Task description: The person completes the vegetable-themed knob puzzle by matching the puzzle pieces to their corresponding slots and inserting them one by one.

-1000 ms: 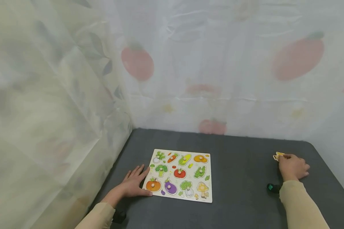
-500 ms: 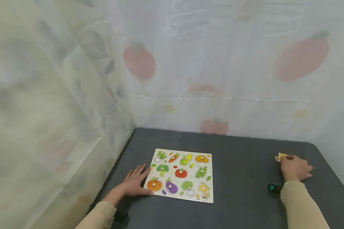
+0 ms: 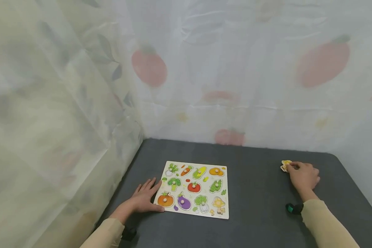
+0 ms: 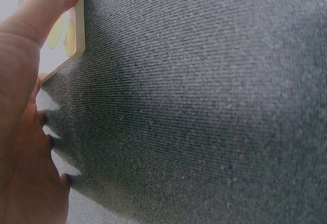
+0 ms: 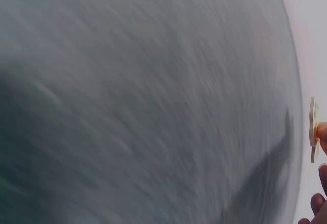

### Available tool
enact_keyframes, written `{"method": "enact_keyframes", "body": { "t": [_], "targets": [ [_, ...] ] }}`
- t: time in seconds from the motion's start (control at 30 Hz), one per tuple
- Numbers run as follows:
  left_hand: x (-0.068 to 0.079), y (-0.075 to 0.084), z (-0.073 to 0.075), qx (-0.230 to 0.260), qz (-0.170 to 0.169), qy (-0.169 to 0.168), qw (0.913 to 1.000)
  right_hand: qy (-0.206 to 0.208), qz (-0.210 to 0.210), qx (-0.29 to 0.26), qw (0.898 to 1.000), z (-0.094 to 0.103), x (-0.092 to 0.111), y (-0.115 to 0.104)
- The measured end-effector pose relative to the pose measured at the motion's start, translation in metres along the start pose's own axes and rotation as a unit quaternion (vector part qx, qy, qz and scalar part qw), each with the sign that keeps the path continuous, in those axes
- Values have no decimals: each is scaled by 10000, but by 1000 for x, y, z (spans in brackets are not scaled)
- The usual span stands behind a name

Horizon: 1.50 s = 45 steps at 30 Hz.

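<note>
At the board's left edge my left hand (image 3: 142,200) lies with fingers spread. Its thumb (image 4: 43,9) rests on the near left corner of the puzzle board (image 3: 201,178), and the other fingers touch the dark cloth. Vegetable pieces with round knobs fill the pale board. The mushroom spot (image 3: 218,204) at its near right corner shows a printed picture and no knob. Far to the right, my right hand (image 3: 304,177) pinches a yellow mushroom puzzle piece (image 3: 286,164) between thumb and fingers. In the right wrist view that piece (image 5: 312,127) appears edge-on, seemingly raised off the table.
A dark grey cloth-covered table (image 3: 254,193) lies under everything. Pale curtains with a fruit print (image 3: 186,69) hang behind it and along its left side (image 3: 65,137). Both wrists wear dark bands with small devices; the right one (image 3: 294,208) has a green mark.
My right hand has moved left with the mushroom piece, from the far right of the table toward the board. The left hand and board stay in place.
</note>
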<state>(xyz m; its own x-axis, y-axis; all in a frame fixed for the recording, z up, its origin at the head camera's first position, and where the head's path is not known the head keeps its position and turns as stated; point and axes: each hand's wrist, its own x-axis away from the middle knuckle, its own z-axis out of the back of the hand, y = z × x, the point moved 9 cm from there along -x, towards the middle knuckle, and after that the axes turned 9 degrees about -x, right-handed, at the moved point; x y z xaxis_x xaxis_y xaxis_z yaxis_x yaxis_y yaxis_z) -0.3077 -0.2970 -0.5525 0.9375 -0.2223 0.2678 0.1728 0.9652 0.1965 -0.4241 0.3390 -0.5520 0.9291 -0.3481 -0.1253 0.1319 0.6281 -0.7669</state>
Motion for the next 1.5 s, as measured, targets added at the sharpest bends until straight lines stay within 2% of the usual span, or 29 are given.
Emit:
{"method": "enact_keyframes", "body": {
  "t": [0.1,0.2,0.4,0.6,0.87,1.2,1.5],
  "targets": [
    [-1,-2,-1,-100,42,-63,9999,-71,827,-120,9965,-14,15,-27],
    [-1,-4,-3,-32,29,-37,10000,-126,1557,-229,9875,-29,32,-53],
    [-1,-5,-5,76,-46,-5,10000,-568,2345,-536,9690,-59,67,-98],
    [-1,-3,-1,37,-80,29,10000,-1131,2761,-576,9527,-90,104,-133],
    [-2,-2,-1,-69,-31,-43,10000,-1554,3185,-603,9332,-117,147,-157],
    [-1,-2,-2,-27,-36,-45,10000,-2060,3066,-403,9284,-140,175,-159],
    [-3,-6,-6,24,-69,17,10000,-2273,3262,-344,9169,-147,189,-161]
  ]
}}
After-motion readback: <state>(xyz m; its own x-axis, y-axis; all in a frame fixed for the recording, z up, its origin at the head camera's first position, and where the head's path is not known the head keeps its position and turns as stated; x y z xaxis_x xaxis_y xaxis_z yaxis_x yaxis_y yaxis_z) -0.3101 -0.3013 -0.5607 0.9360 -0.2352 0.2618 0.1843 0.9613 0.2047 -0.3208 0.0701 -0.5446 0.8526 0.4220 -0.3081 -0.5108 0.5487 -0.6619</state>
